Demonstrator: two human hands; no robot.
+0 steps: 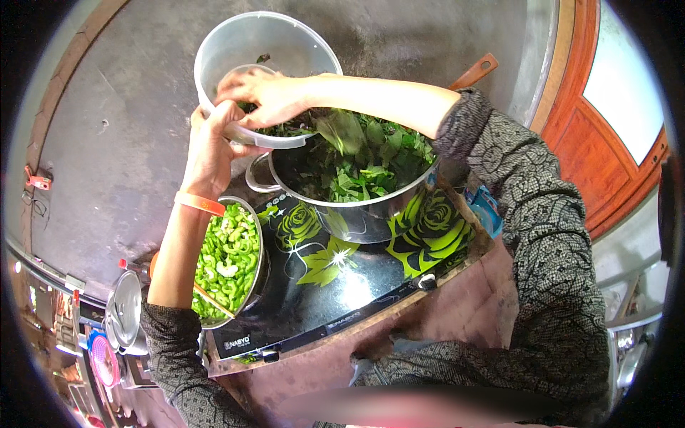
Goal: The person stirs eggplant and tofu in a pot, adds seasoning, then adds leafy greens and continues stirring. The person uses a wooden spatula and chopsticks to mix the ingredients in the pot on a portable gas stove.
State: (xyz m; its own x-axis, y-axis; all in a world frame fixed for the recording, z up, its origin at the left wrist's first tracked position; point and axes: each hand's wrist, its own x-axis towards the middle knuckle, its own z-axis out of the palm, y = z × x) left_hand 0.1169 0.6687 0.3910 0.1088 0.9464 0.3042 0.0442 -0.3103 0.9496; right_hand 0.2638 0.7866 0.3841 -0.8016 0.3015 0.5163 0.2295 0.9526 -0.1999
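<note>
My left hand (pixel 214 132) grips the rim of a clear plastic container (pixel 289 142), which tips toward a large metal pot (pixel 357 211). Inside the container are chopped dark green leaves. Reaching across from the right, my right hand (pixel 267 96) is in the container's mouth, its fingers spread and slightly blurred; the leaves partly hide the fingertips. Shredded green leaves (pixel 371 171) fill much of the pot, and some blurred ones appear to be dropping in. Behind the container is a larger translucent bucket (pixel 267 36).
The pot stands on a black stove (pixel 307 285) with green flower patterns. Left of it, a pan holds sliced green vegetables (pixel 228 250) and a wooden stick (pixel 214 301). A brown handle (pixel 477 70) sticks up beyond the pot. An orange wooden door (pixel 599 135) is at the right.
</note>
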